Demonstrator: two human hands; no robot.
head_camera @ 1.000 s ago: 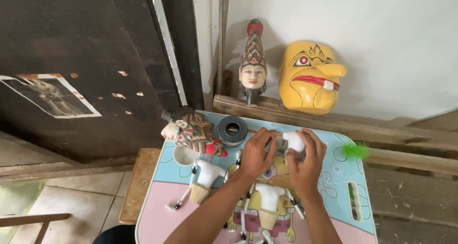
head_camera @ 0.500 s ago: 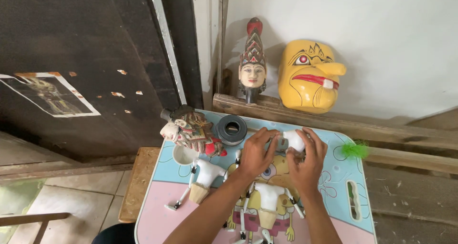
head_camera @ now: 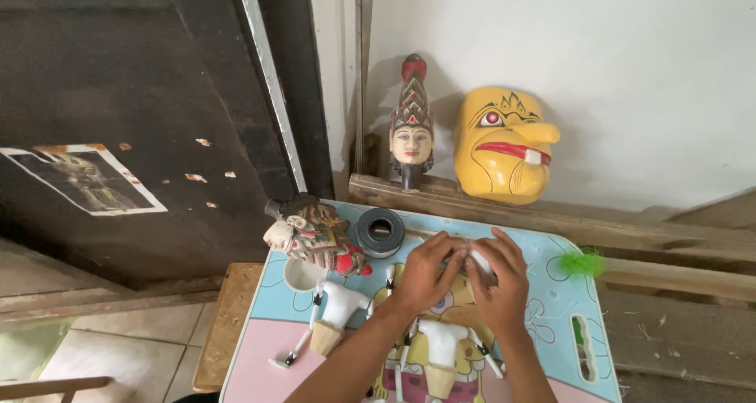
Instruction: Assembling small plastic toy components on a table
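Observation:
My left hand (head_camera: 425, 273) and my right hand (head_camera: 498, 277) meet over the far middle of a small colourful cartoon-printed table (head_camera: 551, 324). Between their fingers is a small white object (head_camera: 480, 261), mostly hidden. Just left of my left hand sits a dark roll of tape (head_camera: 379, 231). A painted puppet head (head_camera: 311, 236) lies at the table's far left. White unpainted puppet bodies (head_camera: 339, 308) (head_camera: 441, 348) with thin arms lie near my forearms.
A painted wooden puppet head on a stick (head_camera: 411, 127) and a yellow mask (head_camera: 504, 143) lean on the white wall on a wooden beam (head_camera: 630, 230). A green tuft (head_camera: 583, 263) lies at the table's right. A dark board (head_camera: 118, 135) stands left, a wooden stool (head_camera: 224, 324) below.
Both hands have closed in tighter around the white object, hiding more of it. Nothing else on the table has moved.

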